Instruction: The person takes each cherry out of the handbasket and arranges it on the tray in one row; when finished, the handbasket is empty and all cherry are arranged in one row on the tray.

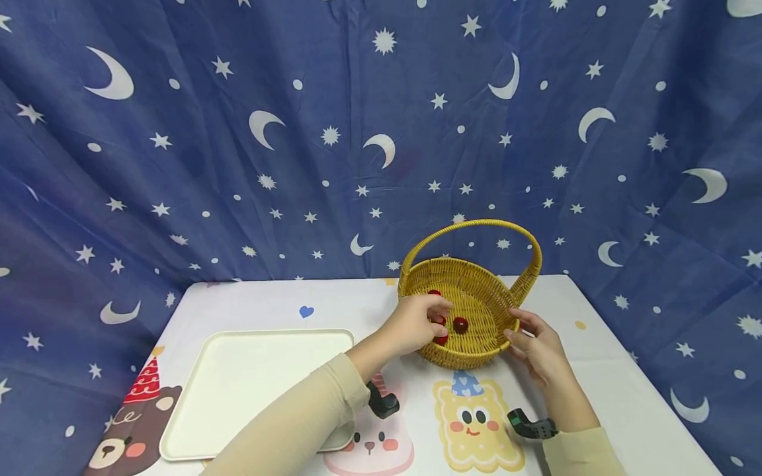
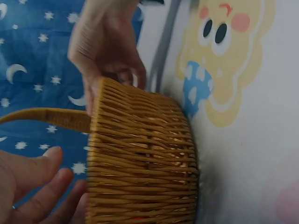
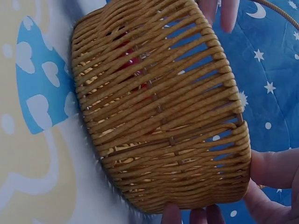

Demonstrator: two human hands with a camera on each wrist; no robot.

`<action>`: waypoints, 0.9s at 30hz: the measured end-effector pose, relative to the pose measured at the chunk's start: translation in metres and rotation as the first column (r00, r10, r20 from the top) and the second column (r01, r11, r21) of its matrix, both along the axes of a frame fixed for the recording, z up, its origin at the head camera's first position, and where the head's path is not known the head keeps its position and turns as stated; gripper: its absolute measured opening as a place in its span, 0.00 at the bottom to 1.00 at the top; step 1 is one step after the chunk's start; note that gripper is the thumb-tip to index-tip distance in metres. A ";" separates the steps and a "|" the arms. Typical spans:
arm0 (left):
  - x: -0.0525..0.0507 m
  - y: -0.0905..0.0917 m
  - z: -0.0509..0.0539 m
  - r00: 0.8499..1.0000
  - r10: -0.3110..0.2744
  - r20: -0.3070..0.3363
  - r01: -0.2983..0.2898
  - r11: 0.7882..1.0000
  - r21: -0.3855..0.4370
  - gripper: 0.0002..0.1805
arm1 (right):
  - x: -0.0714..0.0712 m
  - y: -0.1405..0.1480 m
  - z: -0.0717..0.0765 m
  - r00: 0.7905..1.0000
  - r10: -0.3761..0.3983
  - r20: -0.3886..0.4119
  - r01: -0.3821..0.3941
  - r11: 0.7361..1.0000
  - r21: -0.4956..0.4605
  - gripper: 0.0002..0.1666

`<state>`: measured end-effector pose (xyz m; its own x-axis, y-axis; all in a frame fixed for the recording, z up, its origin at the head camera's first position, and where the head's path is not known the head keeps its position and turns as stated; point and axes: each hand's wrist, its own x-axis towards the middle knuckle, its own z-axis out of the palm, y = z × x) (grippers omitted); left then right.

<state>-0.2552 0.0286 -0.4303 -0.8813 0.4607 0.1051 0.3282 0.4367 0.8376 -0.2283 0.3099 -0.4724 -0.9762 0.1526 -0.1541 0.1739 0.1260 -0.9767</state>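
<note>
A yellow-brown wicker basket (image 1: 458, 361) with a tall arched handle stands on the table, and several small dark red round fruits (image 1: 460, 324), cherry-like, lie inside it. My left hand (image 1: 411, 324) reaches over its left rim, fingers loosely bent and spread just above the fruits. In the left wrist view that hand (image 2: 35, 186) shows a gap between thumb and fingers, with no fruit visible there. On the other side my right hand (image 1: 538, 347) grips the basket's right rim near the handle's foot. The right wrist view shows the right thumb (image 3: 275, 168) against the rim, other fingers along the wicker wall.
A cream rectangular tray (image 1: 262, 377) lies left of the basket, partly covered by my left sleeve. The white tablecloth (image 1: 625, 396) carries printed cartoon figures. Behind the table hangs a blue curtain (image 1: 333, 172) with moons and stars. A dark wrist strap (image 1: 532, 426) sits on my right wrist.
</note>
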 end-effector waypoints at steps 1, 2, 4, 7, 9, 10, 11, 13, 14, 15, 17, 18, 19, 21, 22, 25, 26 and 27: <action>-0.003 0.005 -0.002 1.000 -0.012 -0.005 0.012 1.000 -0.022 0.25 | 0.000 0.001 0.000 1.000 0.000 -0.001 0.000 1.000 -0.001 0.33; -0.006 0.009 -0.004 1.000 -0.021 -0.007 0.021 0.999 -0.044 0.25 | 0.000 0.001 -0.001 1.000 0.002 -0.001 -0.002 1.000 -0.004 0.33; -0.012 0.018 -0.008 0.999 -0.034 -0.019 0.032 0.995 -0.099 0.26 | 0.000 0.002 -0.001 1.000 0.006 0.003 -0.006 1.000 -0.002 0.32; -0.019 0.030 -0.012 0.998 -0.064 -0.027 0.059 0.986 -0.155 0.28 | 0.001 0.003 -0.001 1.000 0.011 0.015 -0.011 1.000 -0.016 0.31; -0.022 0.036 -0.014 0.996 -0.085 -0.012 0.081 0.981 -0.175 0.29 | 0.002 0.003 -0.001 1.000 0.019 0.023 -0.018 0.999 -0.030 0.30; -0.024 0.038 -0.014 0.996 -0.094 -0.003 0.092 0.979 -0.183 0.29 | 0.003 0.002 -0.001 0.999 0.023 0.024 -0.023 0.999 -0.037 0.30; -0.026 0.040 -0.015 0.995 -0.101 0.001 0.099 0.976 -0.194 0.30 | 0.003 0.002 -0.001 0.999 0.028 0.024 -0.027 0.999 -0.046 0.30; -0.029 0.042 -0.017 0.994 -0.104 0.016 0.105 0.970 -0.221 0.31 | 0.003 0.002 -0.001 0.999 0.040 0.022 -0.038 0.998 -0.058 0.30; -0.030 0.043 -0.018 0.995 -0.101 0.023 0.103 0.965 -0.240 0.31 | 0.003 0.001 -0.001 0.999 0.045 0.023 -0.044 0.997 -0.061 0.30; -0.031 0.044 -0.019 0.995 -0.096 0.026 0.100 0.961 -0.259 0.31 | 0.003 0.001 -0.001 0.999 0.050 0.023 -0.048 0.997 -0.065 0.31; -0.033 0.045 -0.021 0.995 -0.094 0.033 0.099 0.953 -0.286 0.30 | 0.003 0.001 -0.002 0.998 0.055 0.024 -0.053 0.996 -0.072 0.31; -0.033 0.046 -0.022 0.994 -0.101 0.038 0.107 0.948 -0.300 0.29 | 0.003 0.001 -0.002 0.998 0.055 0.026 -0.053 0.996 -0.075 0.31; -0.034 0.047 -0.023 0.993 -0.110 0.032 0.115 0.941 -0.318 0.29 | 0.003 0.001 -0.003 0.998 0.055 0.028 -0.053 0.996 -0.076 0.31; -0.035 0.050 -0.023 0.990 -0.138 0.016 0.134 0.926 -0.352 0.27 | 0.004 0.002 -0.003 0.998 0.054 0.029 -0.052 0.996 -0.075 0.31; -0.035 0.052 -0.024 0.988 -0.154 0.005 0.145 0.919 -0.367 0.25 | 0.004 0.003 -0.003 0.998 0.056 0.028 -0.054 0.996 -0.075 0.32; -0.036 0.056 -0.023 0.981 -0.191 -0.033 0.160 0.893 -0.421 0.22 | 0.003 0.005 -0.002 0.998 0.061 0.026 -0.059 0.996 -0.073 0.31; -0.036 0.057 -0.024 0.980 -0.198 -0.039 0.161 0.884 -0.439 0.21 | 0.003 0.005 -0.002 0.998 0.063 0.025 -0.062 0.995 -0.072 0.31; -0.036 0.058 -0.024 0.978 -0.206 -0.038 0.166 0.874 -0.458 0.20 | 0.002 0.006 -0.002 0.998 0.065 0.022 -0.063 0.995 -0.072 0.31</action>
<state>-0.2915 0.0865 -0.4544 -0.7718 0.6303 -0.0837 0.5004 0.6833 0.5317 -0.2260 0.3156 -0.4744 -0.9794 0.0776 -0.1863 0.1916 0.0675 -0.9792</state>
